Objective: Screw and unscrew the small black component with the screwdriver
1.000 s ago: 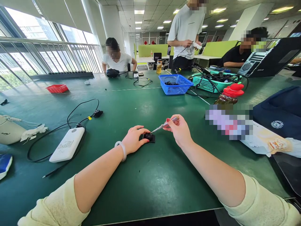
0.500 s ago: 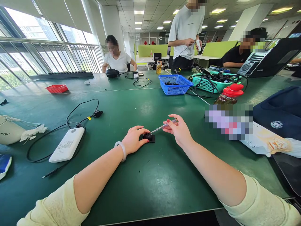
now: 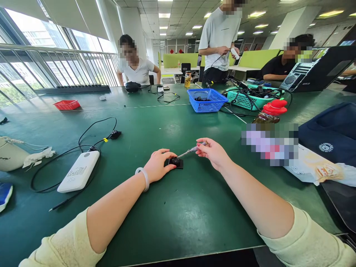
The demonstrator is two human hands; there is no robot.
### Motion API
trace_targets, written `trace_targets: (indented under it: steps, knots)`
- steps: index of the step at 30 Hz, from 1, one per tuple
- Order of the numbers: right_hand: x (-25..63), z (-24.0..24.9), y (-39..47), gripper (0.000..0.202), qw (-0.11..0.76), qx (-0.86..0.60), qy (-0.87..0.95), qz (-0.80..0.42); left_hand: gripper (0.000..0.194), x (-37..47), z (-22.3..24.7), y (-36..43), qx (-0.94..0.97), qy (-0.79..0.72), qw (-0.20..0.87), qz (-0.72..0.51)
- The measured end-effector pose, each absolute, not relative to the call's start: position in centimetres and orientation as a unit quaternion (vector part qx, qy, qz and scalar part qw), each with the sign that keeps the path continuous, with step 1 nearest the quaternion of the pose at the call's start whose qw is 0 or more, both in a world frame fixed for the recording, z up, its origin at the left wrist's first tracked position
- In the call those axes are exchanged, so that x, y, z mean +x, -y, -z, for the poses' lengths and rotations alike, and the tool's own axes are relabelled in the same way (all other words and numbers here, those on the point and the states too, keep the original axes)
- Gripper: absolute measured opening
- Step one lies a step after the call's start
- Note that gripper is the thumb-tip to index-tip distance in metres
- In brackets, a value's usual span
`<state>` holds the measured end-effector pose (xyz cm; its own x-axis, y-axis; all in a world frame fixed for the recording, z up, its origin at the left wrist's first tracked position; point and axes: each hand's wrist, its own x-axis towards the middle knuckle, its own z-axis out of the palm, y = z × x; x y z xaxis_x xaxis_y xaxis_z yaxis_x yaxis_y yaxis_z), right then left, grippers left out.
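Observation:
My left hand (image 3: 159,165) is closed on a small black device (image 3: 176,162) lying on the green table, its thumb and fingers on either side of it. Between the fingers of my right hand (image 3: 211,152) is a slim screwdriver with a clear handle (image 3: 194,149). The screwdriver slants down to the left, and its tip meets the top of the black device near my left fingertips. What exactly the tip touches is too small to make out.
Left of my arms lie a white power bank (image 3: 79,171) with a black cable and a small black module (image 3: 115,134). Farther back are a red basket (image 3: 67,105), a blue basket (image 3: 207,105) and a green basket (image 3: 240,99) with cables. A red-lidded bottle (image 3: 268,114) stands right.
My right hand has shifted slightly down and right, and the screwdriver lies a little flatter. My left hand stays on the device. The seated person across the table has leaned.

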<state>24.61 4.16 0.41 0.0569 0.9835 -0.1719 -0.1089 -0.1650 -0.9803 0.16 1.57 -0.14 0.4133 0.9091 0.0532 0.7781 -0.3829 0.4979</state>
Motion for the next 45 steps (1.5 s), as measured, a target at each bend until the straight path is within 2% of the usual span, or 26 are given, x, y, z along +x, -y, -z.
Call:
trace_targets:
  steps: [8, 17, 26, 45]
  knots:
    - [24.53, -0.24, -4.12, 0.023, 0.516, -0.505, 0.392, -0.571, 0.035, -0.01, 0.23, -1.59, 0.819, -0.509, 0.205, -0.168]
    - [24.6, -0.07, -4.34, 0.009, 0.512, -0.497, 0.346, -0.609, 0.035, -0.06, 0.39, -1.69, 0.822, -0.506, 0.201, -0.164]
    - [24.59, -0.02, -4.24, 0.022, 0.513, -0.507, 0.329, -0.609, 0.035, 0.07, 0.36, -1.65, 0.824, -0.508, 0.192, -0.164]
    - [24.54, 0.51, -4.56, 0.012, 0.522, -0.495, 0.329, -0.612, 0.035, -0.03, 0.38, -1.71, 0.825, -0.502, 0.195, -0.169]
